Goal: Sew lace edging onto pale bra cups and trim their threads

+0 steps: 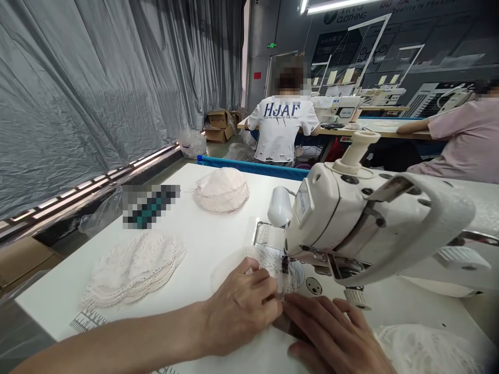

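Note:
My left hand (239,306) lies on a white lace piece (268,262) just in front of the sewing machine's needle (284,265), fingers pressed together and pinching the fabric. My right hand (331,335) rests flat beside it on the same lace, its fingertips meeting those of my left hand. The white sewing machine (374,223) reaches over the table from the right. The lace runs under the presser foot.
A stack of lace pieces (134,270) lies at the left on the white table (202,234), and another pile (222,189) sits farther back. More lace (421,348) is at the lower right. Two people sit at machines behind. Grey plastic sheeting hangs on the left.

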Demonstrator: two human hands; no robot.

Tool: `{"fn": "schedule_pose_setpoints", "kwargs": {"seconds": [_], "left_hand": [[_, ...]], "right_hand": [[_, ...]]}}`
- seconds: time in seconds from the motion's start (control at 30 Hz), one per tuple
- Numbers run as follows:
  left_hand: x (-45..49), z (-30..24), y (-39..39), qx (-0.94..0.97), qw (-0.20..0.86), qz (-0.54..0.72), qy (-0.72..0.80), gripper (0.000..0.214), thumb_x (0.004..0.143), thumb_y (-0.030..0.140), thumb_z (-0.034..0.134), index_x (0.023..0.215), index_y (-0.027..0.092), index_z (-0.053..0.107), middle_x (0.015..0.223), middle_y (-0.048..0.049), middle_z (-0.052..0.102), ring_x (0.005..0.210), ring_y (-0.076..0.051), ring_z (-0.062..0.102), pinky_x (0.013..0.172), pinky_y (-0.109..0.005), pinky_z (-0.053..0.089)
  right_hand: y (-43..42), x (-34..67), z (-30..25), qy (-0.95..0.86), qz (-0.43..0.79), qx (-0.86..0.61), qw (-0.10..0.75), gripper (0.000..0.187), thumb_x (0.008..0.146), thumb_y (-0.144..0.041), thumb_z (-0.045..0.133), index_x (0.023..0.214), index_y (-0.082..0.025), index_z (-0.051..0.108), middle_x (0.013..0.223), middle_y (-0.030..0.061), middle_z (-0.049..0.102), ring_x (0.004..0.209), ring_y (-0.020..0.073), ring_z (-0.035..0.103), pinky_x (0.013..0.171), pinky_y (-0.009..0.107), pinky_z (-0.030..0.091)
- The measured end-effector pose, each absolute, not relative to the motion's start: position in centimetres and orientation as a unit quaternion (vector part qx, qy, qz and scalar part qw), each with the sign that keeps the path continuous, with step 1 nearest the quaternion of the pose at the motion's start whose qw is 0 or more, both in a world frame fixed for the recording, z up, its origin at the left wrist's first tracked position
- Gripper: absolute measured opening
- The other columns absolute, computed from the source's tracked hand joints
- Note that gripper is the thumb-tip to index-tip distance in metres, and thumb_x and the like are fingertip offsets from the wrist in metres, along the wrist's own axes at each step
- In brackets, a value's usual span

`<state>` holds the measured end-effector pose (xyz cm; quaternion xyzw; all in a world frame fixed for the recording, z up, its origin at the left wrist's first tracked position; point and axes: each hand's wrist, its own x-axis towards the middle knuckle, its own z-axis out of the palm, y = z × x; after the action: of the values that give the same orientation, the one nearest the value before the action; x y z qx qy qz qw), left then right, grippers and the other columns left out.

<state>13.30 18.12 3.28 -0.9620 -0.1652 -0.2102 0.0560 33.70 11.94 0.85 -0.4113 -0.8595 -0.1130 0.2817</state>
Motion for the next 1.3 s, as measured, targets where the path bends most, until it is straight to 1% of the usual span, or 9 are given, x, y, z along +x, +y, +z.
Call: {"fn": "schedule_pose_setpoints", "kwargs": {"seconds": [0.07,0.2,0.27,0.37,0.47,0.57,0.87,1.13,1.3], "left_hand": [[13.3,3.1,18.3,-0.959,0.061,-0.223,-0.166,0.017,0.085,0.005,0.043,0.073,0.014,0.051,0.073,-0.0006,0.049,0.073,-0.013,0.045,0.076,-0.033,0.032],[13.4,3.0,18.4,-0.954,0.037,-0.247,-0.166,0.016,0.087,0.005,0.043,0.078,0.013,0.052,0.086,-0.002,0.056,0.077,-0.012,0.049,0.076,-0.032,0.033],[13.5,3.0,18.3,-0.954,0.02,-0.248,-0.17,0.011,0.09,0.017,0.047,0.082,0.013,0.054,0.09,-0.0024,0.059,0.079,-0.013,0.051,0.076,-0.033,0.034],[13.6,3.0,18.1,-0.949,0.017,-0.259,-0.18,0.03,0.086,0.043,0.053,0.079,0.014,0.055,0.082,-0.002,0.059,0.075,-0.015,0.051,0.073,-0.036,0.034],[13.7,2.9,18.0,-0.944,0.032,-0.269,-0.189,0.018,0.085,0.027,0.054,0.072,0.014,0.055,0.08,-0.0018,0.059,0.072,-0.015,0.051,0.069,-0.034,0.034],[13.7,3.0,18.0,-0.937,0.004,-0.28,-0.208,0.013,0.084,0.012,0.048,0.074,0.013,0.056,0.078,-0.0018,0.06,0.07,-0.013,0.05,0.068,-0.033,0.033],[13.5,3.5,17.7,-0.928,-0.063,-0.303,-0.207,0.014,0.083,0.017,0.047,0.073,0.012,0.056,0.081,-0.0025,0.063,0.069,-0.014,0.051,0.07,-0.035,0.034],[13.7,3.6,17.6,-0.925,-0.043,-0.318,-0.205,0.017,0.082,0.017,0.045,0.072,0.013,0.058,0.069,-0.0024,0.061,0.061,-0.013,0.049,0.066,-0.035,0.033],[13.8,3.6,17.6,-0.928,-0.021,-0.314,-0.197,0.021,0.084,0.026,0.048,0.071,0.014,0.059,0.063,-0.0011,0.058,0.058,-0.013,0.047,0.063,-0.034,0.032]], "right_hand": [[12.0,33.9,0.6,-0.866,-0.103,-0.416,0.258,0.026,0.094,-0.036,0.048,0.11,-0.022,0.063,0.106,0.0033,0.07,0.088,0.0162,0.064,0.075,0.03,0.038],[11.9,33.9,-0.8,-0.826,-0.087,-0.449,0.328,0.032,0.099,-0.029,0.033,0.103,-0.024,0.065,0.102,0.0041,0.07,0.088,0.0184,0.062,0.078,0.034,0.037],[12.0,33.9,-1.0,-0.823,-0.071,-0.447,0.345,0.035,0.1,-0.028,0.03,0.097,-0.025,0.065,0.099,0.002,0.07,0.084,0.0177,0.063,0.077,0.034,0.037],[12.1,34.0,-0.4,-0.836,-0.032,-0.433,0.336,0.025,0.097,-0.021,0.037,0.096,-0.025,0.062,0.099,0.0015,0.069,0.079,0.0154,0.063,0.075,0.032,0.036],[12.1,34.2,0.5,-0.84,-0.013,-0.44,0.317,0.018,0.093,-0.015,0.042,0.1,-0.022,0.058,0.097,0.0037,0.067,0.08,0.0148,0.063,0.074,0.03,0.037],[12.1,34.1,0.7,-0.825,-0.031,-0.457,0.332,0.017,0.095,-0.019,0.04,0.094,-0.021,0.057,0.085,0.0027,0.067,0.071,0.0142,0.062,0.068,0.03,0.038],[12.1,33.4,1.4,-0.842,-0.128,-0.447,0.274,0.028,0.099,-0.027,0.033,0.107,-0.012,0.055,0.084,0.0057,0.068,0.064,0.0134,0.064,0.065,0.03,0.037],[11.9,33.9,0.8,-0.854,-0.05,-0.471,0.214,0.019,0.095,-0.027,0.042,0.107,-0.024,0.057,0.092,0.0027,0.065,0.063,0.0141,0.06,0.065,0.03,0.037],[11.7,34.2,0.9,-0.855,-0.06,-0.469,0.211,0.02,0.095,-0.027,0.04,0.105,-0.024,0.058,0.087,0.0029,0.064,0.063,0.0144,0.058,0.064,0.03,0.036]]}}
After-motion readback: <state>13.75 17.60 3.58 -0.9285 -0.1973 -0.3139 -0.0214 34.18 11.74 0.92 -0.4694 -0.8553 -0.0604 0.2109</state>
